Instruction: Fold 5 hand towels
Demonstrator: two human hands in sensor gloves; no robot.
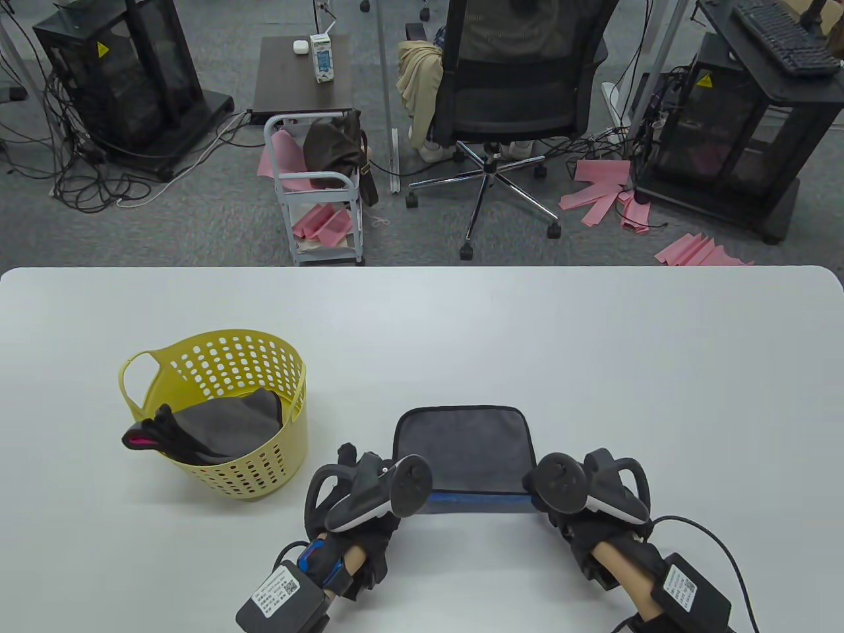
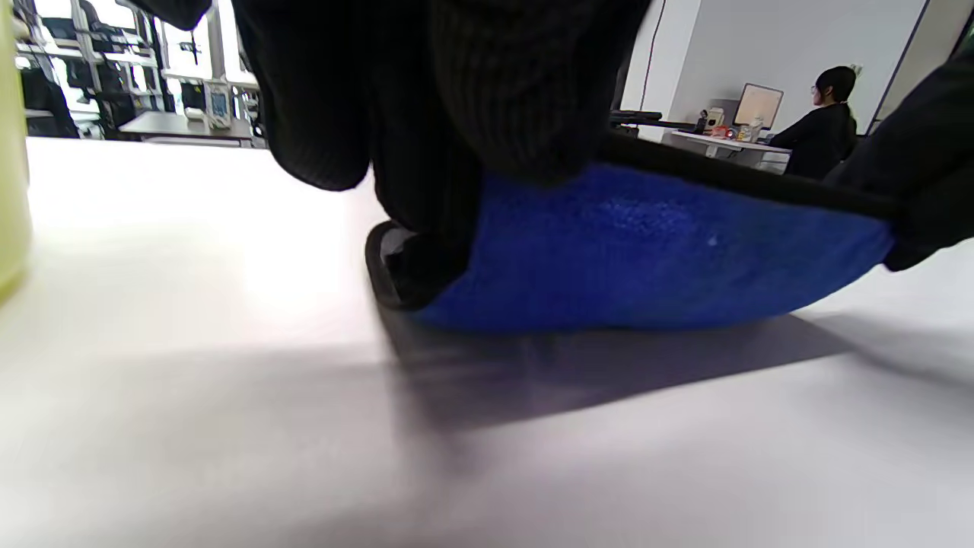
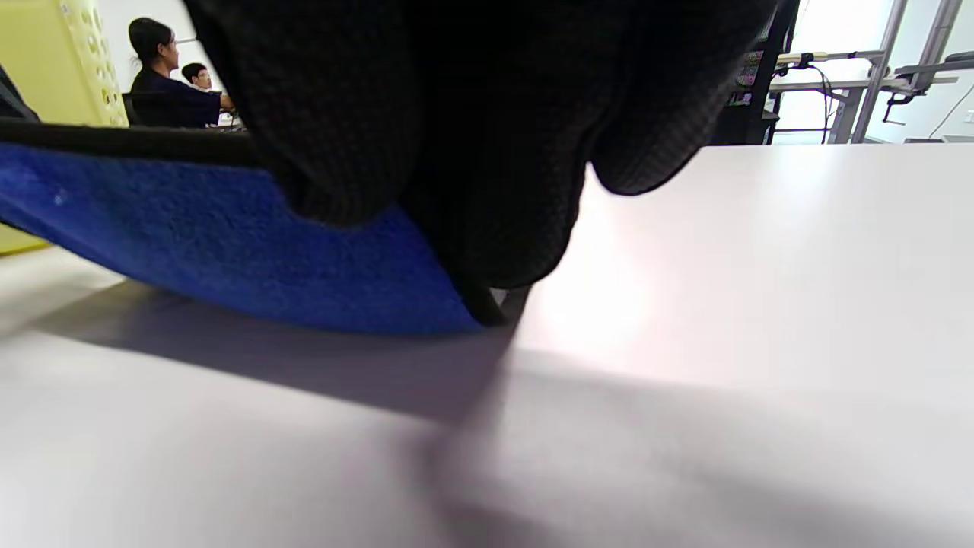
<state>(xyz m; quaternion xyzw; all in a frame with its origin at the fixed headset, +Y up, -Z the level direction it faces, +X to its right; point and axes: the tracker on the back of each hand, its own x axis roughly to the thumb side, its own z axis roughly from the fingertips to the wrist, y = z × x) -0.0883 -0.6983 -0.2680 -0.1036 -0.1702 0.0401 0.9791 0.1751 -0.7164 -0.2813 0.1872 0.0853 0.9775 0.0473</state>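
On the near half of the white table [image 1: 593,343], a grey hand towel [image 1: 461,445] with a dark bound edge lies spread flat, its near edge lifted so that the blue underside [image 1: 480,504] shows as a strip between the two gloved hands. The left hand [image 1: 369,491] holds the near left corner and the right hand [image 1: 580,491] the near right corner; in the table view the trackers hide the fingers. In the left wrist view, the black-gloved fingers [image 2: 456,114] curl down over the bound edge and pinch the towel [image 2: 647,251], whose blue face sags in a shallow curve towards the table below. In the right wrist view the fingers [image 3: 472,137] grip the opposite corner in the same way, with the blue cloth [image 3: 228,251] hanging off to that view's left and casting a shadow on the tabletop. Well to the left of the towel stands a yellow perforated basket [image 1: 264,461] with a loop handle, holding more folded or bunched cloths [image 1: 224,428], grey and black with a bit of pink at the rim. Beyond the far edge of the table are an office chair [image 1: 521,99] and a small white trolley [image 1: 316,191] on the carpet.
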